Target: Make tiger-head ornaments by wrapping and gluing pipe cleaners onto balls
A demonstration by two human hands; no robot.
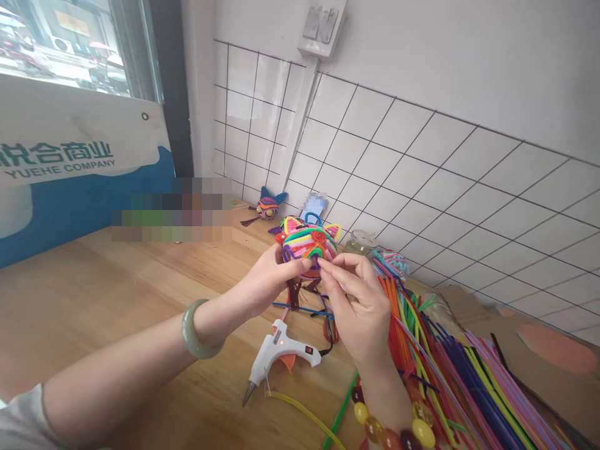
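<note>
My left hand (276, 270) is closed around a colourful animal-face ornament (307, 240) covered with bands of fuzzy pipe cleaner, its thumb across the lower front. Two pointed pink-and-yellow ears, a blue loop on top and a dark tassel below belong to the ornament. My right hand (354, 294) pinches thumb and fingertips together at the ornament's lower right, beside a purple bit; what lies between the tips is too small to make out. Below both hands a white hot glue gun (281, 351) rests on the wooden table, nozzle toward me, with a small light glowing.
Bundles of coloured pipe cleaners (469, 369) spread over the right side, beside cardboard (557, 387). Single yellow (304, 412) and green (341, 409) stems lie near the glue gun. A second ornament (268, 206) and a glass jar (360, 242) stand by the wire grid (394, 162).
</note>
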